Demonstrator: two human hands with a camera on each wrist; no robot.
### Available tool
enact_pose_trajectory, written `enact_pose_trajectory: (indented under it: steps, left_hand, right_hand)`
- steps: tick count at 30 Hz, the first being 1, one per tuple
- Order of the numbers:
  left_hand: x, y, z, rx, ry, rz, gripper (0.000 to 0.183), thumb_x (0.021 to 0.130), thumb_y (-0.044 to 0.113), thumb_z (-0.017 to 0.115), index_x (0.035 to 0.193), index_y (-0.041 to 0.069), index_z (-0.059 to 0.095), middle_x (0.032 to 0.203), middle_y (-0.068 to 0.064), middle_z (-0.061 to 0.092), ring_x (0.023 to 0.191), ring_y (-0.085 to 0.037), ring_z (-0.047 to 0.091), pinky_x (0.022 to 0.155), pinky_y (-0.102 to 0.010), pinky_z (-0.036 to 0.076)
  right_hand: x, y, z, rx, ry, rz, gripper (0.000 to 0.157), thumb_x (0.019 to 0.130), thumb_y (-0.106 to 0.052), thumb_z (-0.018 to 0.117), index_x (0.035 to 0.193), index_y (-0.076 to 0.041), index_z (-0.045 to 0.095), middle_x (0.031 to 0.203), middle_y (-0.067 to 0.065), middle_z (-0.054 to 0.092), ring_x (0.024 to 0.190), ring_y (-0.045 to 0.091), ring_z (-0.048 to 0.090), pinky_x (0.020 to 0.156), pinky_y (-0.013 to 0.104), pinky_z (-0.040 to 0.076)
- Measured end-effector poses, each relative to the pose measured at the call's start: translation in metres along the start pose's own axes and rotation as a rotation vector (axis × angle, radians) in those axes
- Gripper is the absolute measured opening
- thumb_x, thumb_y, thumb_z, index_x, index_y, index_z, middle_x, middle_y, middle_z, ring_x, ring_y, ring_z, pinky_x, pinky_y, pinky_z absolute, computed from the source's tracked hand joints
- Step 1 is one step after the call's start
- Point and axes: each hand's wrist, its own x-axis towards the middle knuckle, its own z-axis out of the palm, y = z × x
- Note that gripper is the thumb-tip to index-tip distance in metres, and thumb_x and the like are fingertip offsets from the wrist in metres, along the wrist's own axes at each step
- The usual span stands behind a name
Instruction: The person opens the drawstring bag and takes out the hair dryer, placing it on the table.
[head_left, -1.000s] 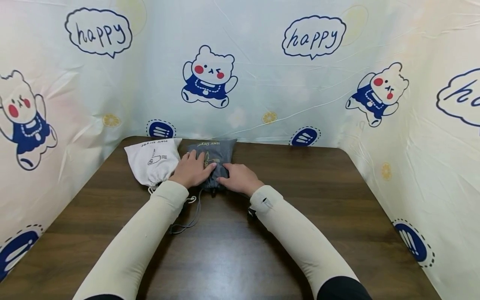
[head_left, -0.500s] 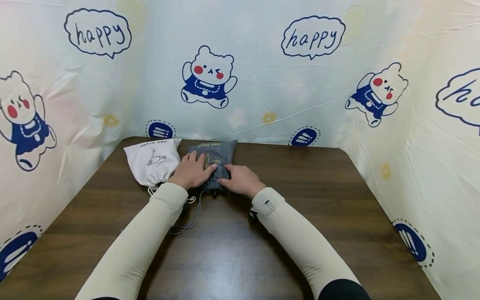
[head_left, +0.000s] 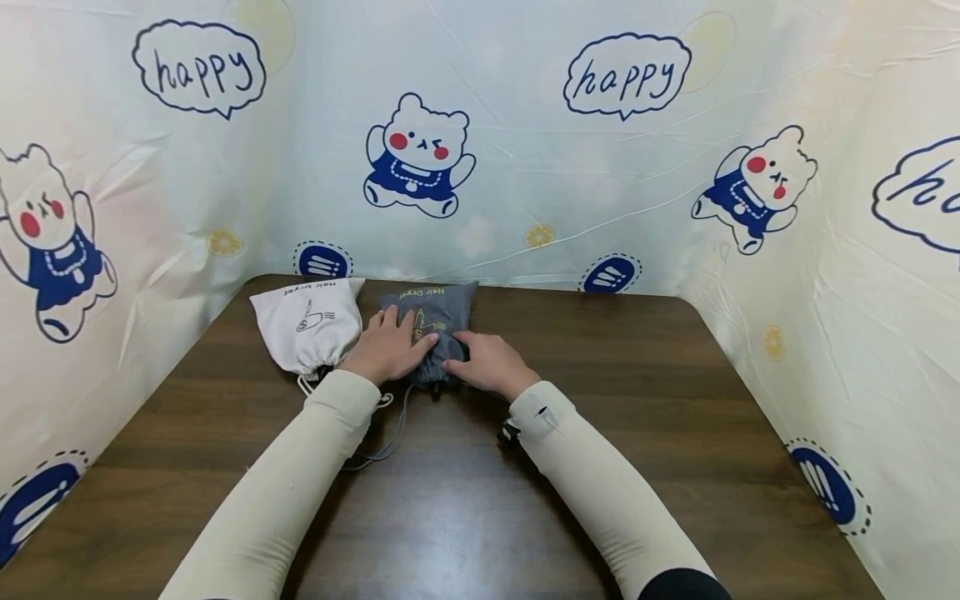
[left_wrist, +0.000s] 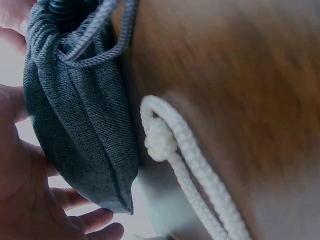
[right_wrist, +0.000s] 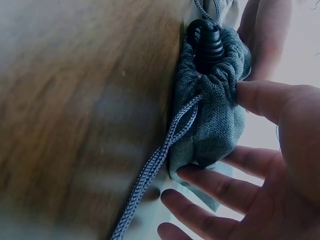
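A dark grey drawstring pouch [head_left: 447, 310], printed "Hair Dryer", lies flat near the back of the table. My left hand [head_left: 388, 346] rests over its left side, fingers spread and thumb on the cloth. From the right, my right hand [head_left: 491, 362] touches the pouch with its thumb near the gathered mouth and its loosely extended fingers [right_wrist: 220, 187] along the side. A black ribbed piece [right_wrist: 209, 44] sticks out of the mouth. Grey drawstrings [right_wrist: 145, 180] trail onto the table. Left of it lies a white drawstring pouch [head_left: 311, 325] with the same print.
The white pouch's knotted cord [left_wrist: 195, 175] reaches onto the brown wooden table [head_left: 450, 517] by my left wrist. A printed cloth backdrop [head_left: 510, 167] stands behind the table and along both sides.
The grey pouch has shifted slightly right and toward me, and both hands have moved with it. The white pouch stays in its place.
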Motion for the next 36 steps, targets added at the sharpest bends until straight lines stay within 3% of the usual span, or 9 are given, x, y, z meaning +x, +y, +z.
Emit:
enact_pose_trajectory:
  steps: [14,25,36]
  left_hand:
    - [-0.006,0.007,0.001,0.034,0.006,0.007,0.081,0.106,0.06,0.039,0.163,0.003,0.026,0.167,-0.031,0.017,0.151,-0.055,0.02,0.12,-0.064,0.028]
    - [-0.012,0.013,0.003,0.058,0.009,0.028,0.083,0.105,0.062,0.038,0.163,0.004,0.025,0.167,-0.031,0.017,0.151,-0.055,0.022,0.118,-0.065,0.031]
    - [-0.015,0.016,0.01,0.094,0.013,0.038,0.083,0.105,0.063,0.038,0.163,0.004,0.026,0.167,-0.03,0.018,0.152,-0.053,0.022,0.12,-0.063,0.028]
  right_hand:
    - [-0.003,0.006,0.003,-0.098,0.007,-0.021,0.068,0.1,-0.056,0.06,0.157,-0.021,0.046,0.144,0.006,0.064,0.13,0.027,0.062,0.106,0.046,0.051]
    - [-0.016,0.01,0.0,-0.087,0.009,-0.047,0.068,0.101,-0.055,0.059,0.156,-0.018,0.047,0.139,0.01,0.067,0.128,0.028,0.063,0.107,0.046,0.05]
    - [-0.027,0.015,0.001,-0.057,0.006,-0.053,0.068,0.1,-0.056,0.06,0.157,-0.019,0.046,0.148,0.008,0.06,0.134,0.026,0.059,0.11,0.046,0.048]
